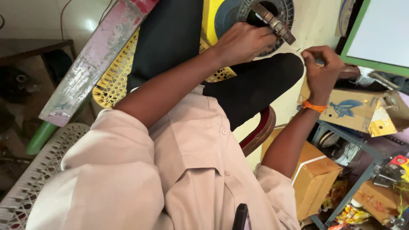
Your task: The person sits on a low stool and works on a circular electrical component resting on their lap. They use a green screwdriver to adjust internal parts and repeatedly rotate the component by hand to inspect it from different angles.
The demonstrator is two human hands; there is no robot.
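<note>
Your left hand (243,42) closes its fingers around a ring-shaped metal motor core (272,19), held over the round grey housing (238,12) past your knee. Your right hand (321,70), orange thread (314,106) at the wrist, pinches something too small to tell, above a cardboard box (353,108).

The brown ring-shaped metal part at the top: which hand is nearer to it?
Left. The left hand touches the brown ring-shaped part from below; the right hand is apart, lower right, fingers pinched together.
</note>
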